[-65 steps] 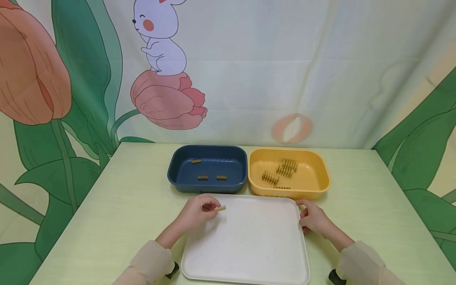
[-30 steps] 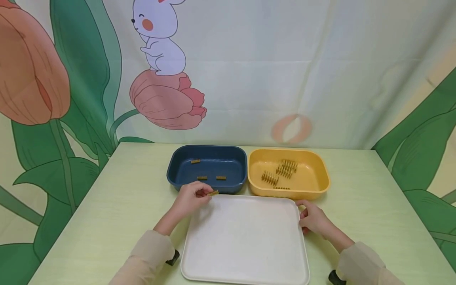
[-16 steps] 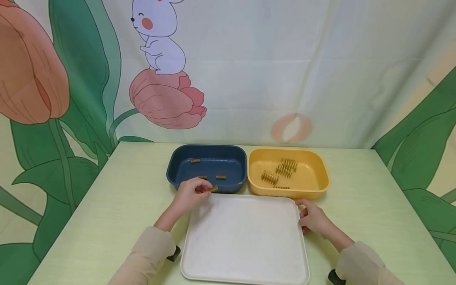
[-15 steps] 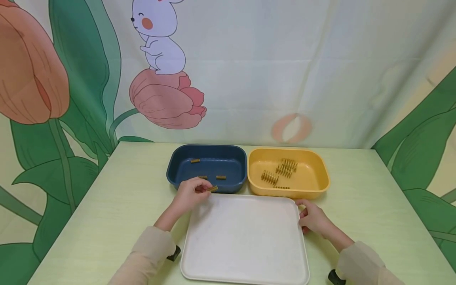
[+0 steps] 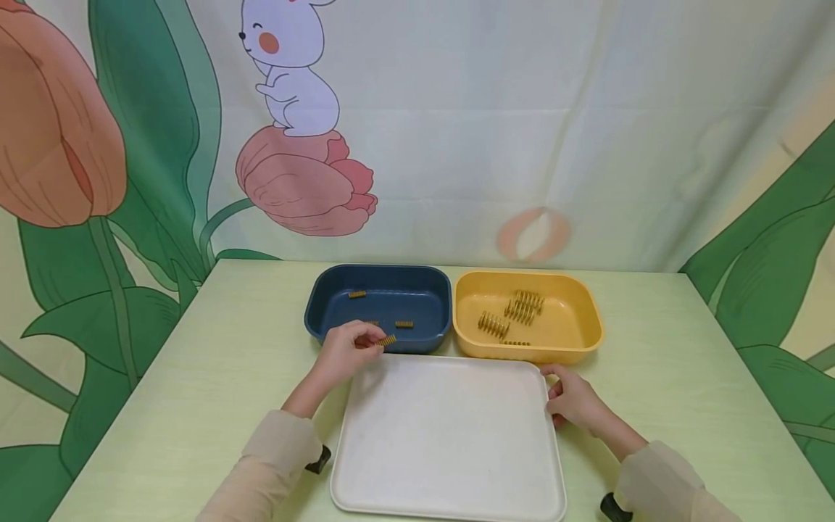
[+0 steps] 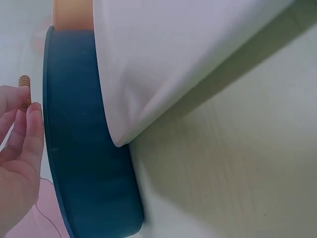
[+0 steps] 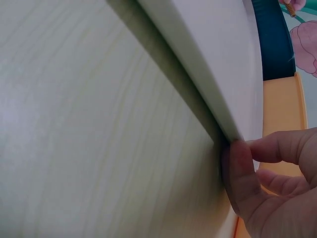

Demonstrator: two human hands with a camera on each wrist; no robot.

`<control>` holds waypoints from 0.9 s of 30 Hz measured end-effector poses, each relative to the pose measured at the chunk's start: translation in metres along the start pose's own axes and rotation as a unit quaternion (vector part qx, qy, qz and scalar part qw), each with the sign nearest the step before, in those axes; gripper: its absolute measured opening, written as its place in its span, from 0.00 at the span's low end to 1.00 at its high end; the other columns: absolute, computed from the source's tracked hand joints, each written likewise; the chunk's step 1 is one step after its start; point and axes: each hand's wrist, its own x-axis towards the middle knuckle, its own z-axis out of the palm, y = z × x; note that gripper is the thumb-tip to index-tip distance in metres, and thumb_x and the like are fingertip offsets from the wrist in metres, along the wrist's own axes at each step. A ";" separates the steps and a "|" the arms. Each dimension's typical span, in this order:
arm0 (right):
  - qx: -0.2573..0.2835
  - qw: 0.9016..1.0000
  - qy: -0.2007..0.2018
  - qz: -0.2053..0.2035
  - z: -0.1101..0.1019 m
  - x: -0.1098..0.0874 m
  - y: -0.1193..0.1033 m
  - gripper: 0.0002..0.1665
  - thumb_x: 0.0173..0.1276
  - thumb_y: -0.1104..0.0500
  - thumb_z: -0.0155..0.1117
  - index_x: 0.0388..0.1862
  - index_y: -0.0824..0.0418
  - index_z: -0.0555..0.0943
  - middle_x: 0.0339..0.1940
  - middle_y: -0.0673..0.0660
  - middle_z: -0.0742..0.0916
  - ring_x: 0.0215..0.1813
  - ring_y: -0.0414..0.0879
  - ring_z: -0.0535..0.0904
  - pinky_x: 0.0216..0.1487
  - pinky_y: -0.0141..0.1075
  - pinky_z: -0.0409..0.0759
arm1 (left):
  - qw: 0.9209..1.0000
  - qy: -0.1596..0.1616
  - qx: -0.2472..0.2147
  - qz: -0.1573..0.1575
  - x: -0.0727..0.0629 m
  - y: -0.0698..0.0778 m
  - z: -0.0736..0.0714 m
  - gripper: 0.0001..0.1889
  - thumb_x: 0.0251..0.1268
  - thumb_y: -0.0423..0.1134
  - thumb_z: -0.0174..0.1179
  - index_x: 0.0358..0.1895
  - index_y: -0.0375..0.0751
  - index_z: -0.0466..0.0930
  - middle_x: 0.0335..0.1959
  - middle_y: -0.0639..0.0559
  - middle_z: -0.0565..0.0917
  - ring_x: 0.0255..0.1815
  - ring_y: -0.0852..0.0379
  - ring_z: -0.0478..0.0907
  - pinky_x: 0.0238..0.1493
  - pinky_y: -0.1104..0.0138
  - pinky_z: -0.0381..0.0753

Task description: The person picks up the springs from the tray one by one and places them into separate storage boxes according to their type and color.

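Note:
My left hand (image 5: 349, 346) pinches a small brass coil spring (image 5: 387, 340) between thumb and fingertips, raised over the front rim of the dark blue bin (image 5: 427, 342). In the left wrist view the spring (image 6: 24, 81) sticks out beyond the fingertips. Inside the blue bin lie small springs (image 5: 404, 324); one is partly hidden behind the hand. My right hand (image 5: 572, 399) grips the far right corner of the white tray (image 5: 450, 435), thumb and forefinger at its rim in the right wrist view. No springs lie on the tray.
Right beside the blue bin stands a yellow bin (image 5: 577, 319) with several larger, wider coil springs (image 5: 493, 324). Both bins sit directly behind the tray on a pale green table (image 5: 196, 406). A printed curtain (image 5: 443, 145) hangs at the back.
My left hand has carried the spring from above the tray's far left part back and leftward to the blue bin's front rim. The right hand stays at the tray corner.

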 end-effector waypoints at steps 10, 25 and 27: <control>-0.002 1.000 0.001 -0.005 0.000 0.002 0.001 0.33 0.47 0.77 0.54 0.56 0.68 0.64 0.25 0.57 0.71 0.19 0.45 0.70 0.19 0.35 0.74 | 1.000 0.022 0.004 0.012 0.007 -0.001 -0.004 0.07 0.47 0.31 0.63 0.33 0.39 0.81 0.32 0.47 0.81 0.31 0.56 0.76 0.34 0.71 0.76; -0.004 1.000 0.002 -0.004 0.000 0.000 -0.001 0.34 0.46 0.76 0.55 0.56 0.68 0.64 0.25 0.58 0.72 0.18 0.45 0.70 0.19 0.35 0.74 | 0.999 0.037 0.017 0.005 0.015 -0.008 -0.009 0.07 0.48 0.32 0.63 0.33 0.39 0.81 0.31 0.47 0.80 0.31 0.56 0.76 0.34 0.67 0.77; -0.003 1.000 0.002 -0.005 0.000 -0.001 -0.001 0.34 0.46 0.77 0.55 0.56 0.68 0.64 0.25 0.58 0.72 0.17 0.45 0.70 0.19 0.35 0.74 | 0.999 0.038 0.021 0.003 0.017 -0.009 -0.010 0.07 0.48 0.32 0.63 0.33 0.40 0.81 0.32 0.47 0.80 0.31 0.56 0.76 0.35 0.67 0.77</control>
